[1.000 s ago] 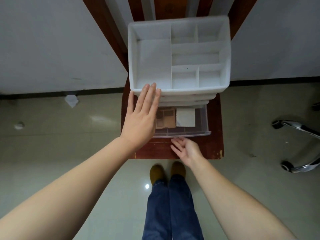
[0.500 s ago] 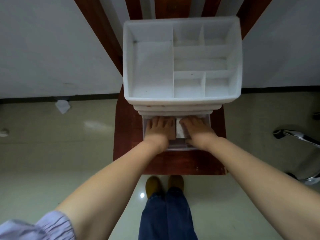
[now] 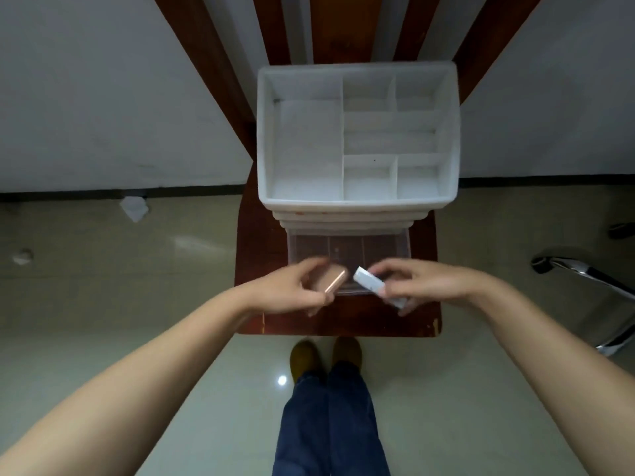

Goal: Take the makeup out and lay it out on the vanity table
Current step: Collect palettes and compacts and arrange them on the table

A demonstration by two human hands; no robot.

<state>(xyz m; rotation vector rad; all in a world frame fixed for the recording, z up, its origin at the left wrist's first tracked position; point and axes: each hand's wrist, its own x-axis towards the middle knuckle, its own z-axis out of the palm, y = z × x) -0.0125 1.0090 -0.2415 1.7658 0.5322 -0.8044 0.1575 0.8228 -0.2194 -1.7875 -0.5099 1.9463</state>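
Head view: left hand (image 3: 292, 290) pinches a rose-gold case (image 3: 332, 282), right hand (image 3: 426, 281) grips a white case (image 3: 369, 284), both lifted above the open drawer (image 3: 348, 250), ready for laying on the table (image 3: 347, 321).

Below my hands is a small reddish-brown wooden desk (image 3: 422, 314), chipped along its near edge. Directly on it, beyond my hands, stands a white plastic organizer (image 3: 357, 207) with its clear bottom drawer (image 3: 347, 249) pulled out toward me.

Crumpled paper (image 3: 134, 208) on floor by wall; chrome chair base (image 3: 584, 273) at right.
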